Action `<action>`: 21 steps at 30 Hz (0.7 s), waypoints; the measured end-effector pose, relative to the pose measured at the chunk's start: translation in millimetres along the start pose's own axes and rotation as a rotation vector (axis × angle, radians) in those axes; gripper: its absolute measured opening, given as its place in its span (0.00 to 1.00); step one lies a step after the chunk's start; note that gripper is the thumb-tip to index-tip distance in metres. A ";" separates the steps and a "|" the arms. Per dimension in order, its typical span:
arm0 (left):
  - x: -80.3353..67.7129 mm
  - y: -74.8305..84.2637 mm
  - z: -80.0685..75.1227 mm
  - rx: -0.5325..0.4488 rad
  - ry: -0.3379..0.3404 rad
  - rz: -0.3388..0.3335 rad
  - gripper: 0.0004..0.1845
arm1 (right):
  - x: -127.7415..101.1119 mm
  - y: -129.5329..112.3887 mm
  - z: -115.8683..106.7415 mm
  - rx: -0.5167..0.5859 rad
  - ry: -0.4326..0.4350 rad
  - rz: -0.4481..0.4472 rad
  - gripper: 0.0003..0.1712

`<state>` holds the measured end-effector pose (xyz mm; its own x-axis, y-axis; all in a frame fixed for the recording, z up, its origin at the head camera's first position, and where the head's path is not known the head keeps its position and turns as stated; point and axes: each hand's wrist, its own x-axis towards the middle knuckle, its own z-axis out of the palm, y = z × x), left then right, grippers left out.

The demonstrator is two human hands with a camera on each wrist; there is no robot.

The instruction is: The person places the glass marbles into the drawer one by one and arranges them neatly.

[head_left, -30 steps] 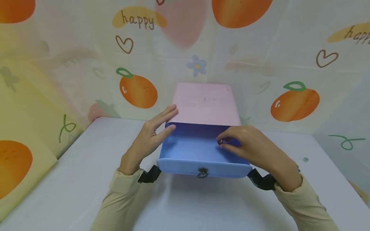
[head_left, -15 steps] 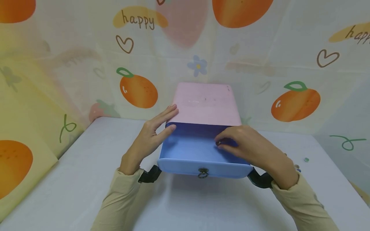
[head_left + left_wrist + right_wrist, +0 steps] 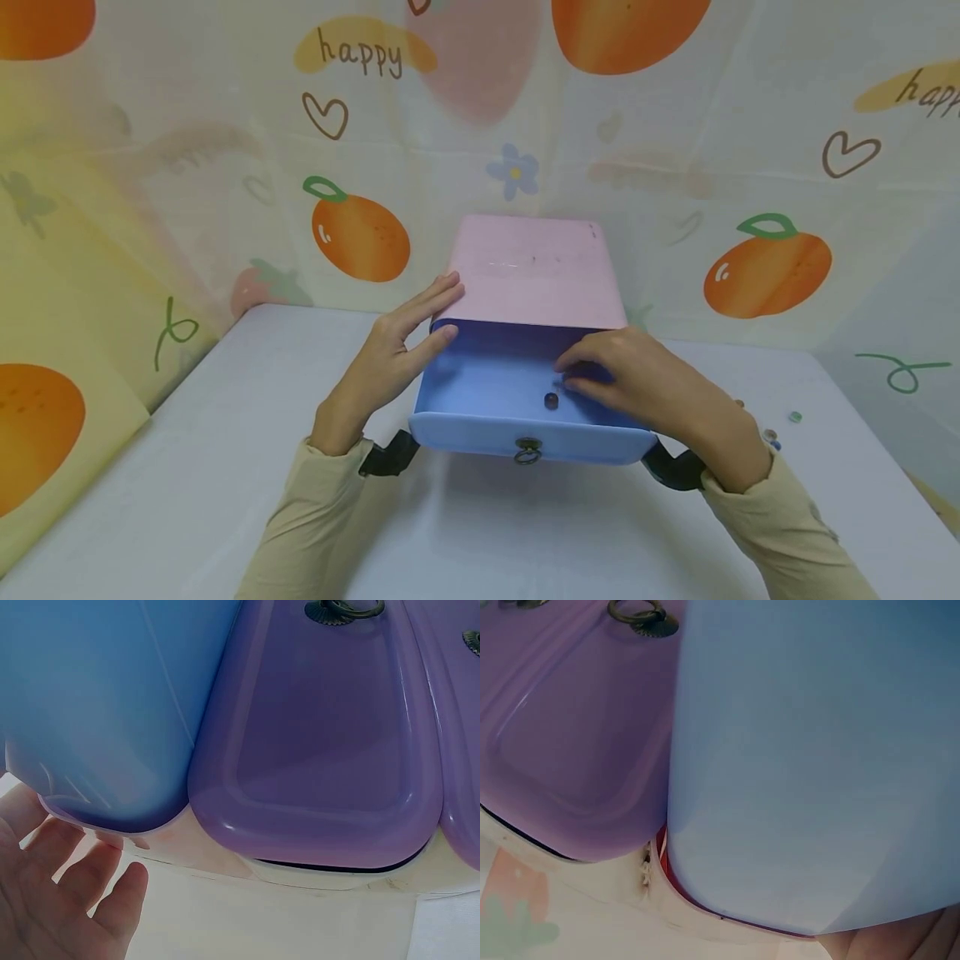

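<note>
A blue drawer (image 3: 472, 427) stands pulled out of a small chest with a pink top (image 3: 536, 271). Inside it, near the front wall, is a small dark bead (image 3: 551, 401). My right hand (image 3: 637, 371) reaches over the drawer's right side, its thumb and fingers apart just behind the bead. Only a strip of that hand (image 3: 904, 941) shows beside the blue drawer in the right wrist view. With fingers extended, my left hand (image 3: 386, 346) rests against the chest's left edge. The left wrist view shows its fingers (image 3: 94, 874) along the chest's side.
Below the blue drawer, the wrist views show purple drawers (image 3: 322, 750) with metal ring pulls (image 3: 352, 609), pushed in. Several small beads lie on the white table to the right, among them a green one (image 3: 795, 417). A fruit-print cloth (image 3: 645, 125) hangs behind.
The dark bead, earlier pinched between my right thumb and finger, now lies loose in the drawer. The right fingers have parted slightly. My left hand has stayed in place.
</note>
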<state>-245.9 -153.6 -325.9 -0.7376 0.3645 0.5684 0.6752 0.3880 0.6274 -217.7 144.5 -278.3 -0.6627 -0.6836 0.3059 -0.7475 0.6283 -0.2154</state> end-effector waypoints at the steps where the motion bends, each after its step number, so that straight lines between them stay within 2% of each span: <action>1: 0.0 0.2 -0.2 0.001 0.000 0.000 0.27 | -0.2 0.2 0.3 0.001 0.004 0.001 0.09; 10: -0.2 1.3 -0.6 -0.007 -0.003 -0.011 0.27 | -6.2 -0.8 -2.1 -0.004 0.052 0.010 0.10; 21: -0.7 0.8 -0.7 -0.002 -0.004 -0.016 0.27 | -23.3 2.0 -9.9 0.016 0.172 -0.047 0.16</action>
<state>-244.8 -154.1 -325.5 -0.7486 0.3612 0.5560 0.6629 0.3919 0.6379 -203.2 165.3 -276.7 -0.6107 -0.6374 0.4698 -0.7789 0.5905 -0.2114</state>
